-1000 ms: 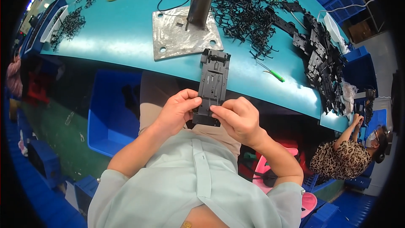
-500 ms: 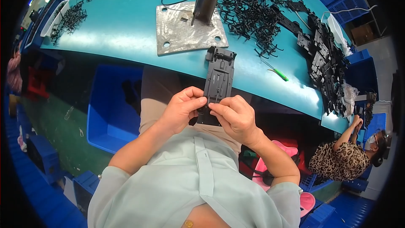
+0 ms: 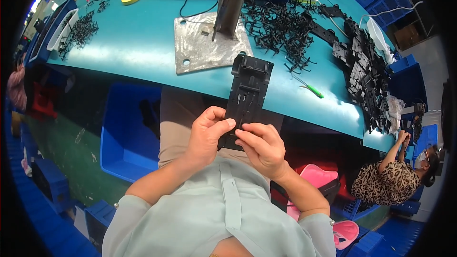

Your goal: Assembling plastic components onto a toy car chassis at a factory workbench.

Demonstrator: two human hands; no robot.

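A: Where's the black moulded chassis plate?

B: On the near side of the steel base plate, in the person's hands. From this angle its far end overlaps the base plate's near right corner; I can't tell if they touch.

A: And the grip?

B: The left hand clasps the chassis by its left edge, thumb over the upper face. The right hand has thumb and forefinger drawn in over the lower half; whether they pinch a small part or just press, I can't tell.

A: What worries you?

B: Leverage. Both hands sit toward the end farthest from the base plate, so a hard, off-centre press could twist the chassis out of the left fingers. A shove forward might knock its far end against the steel.

A: And if it slipped?

B: Probably into the lap, since the hands are past the teal workbench edge, on the base plate's near side.

A: The green-handled screwdriver, right of the base plate?

B: Its shank points at the heap of black plastic clips; a careless reach could scatter some.
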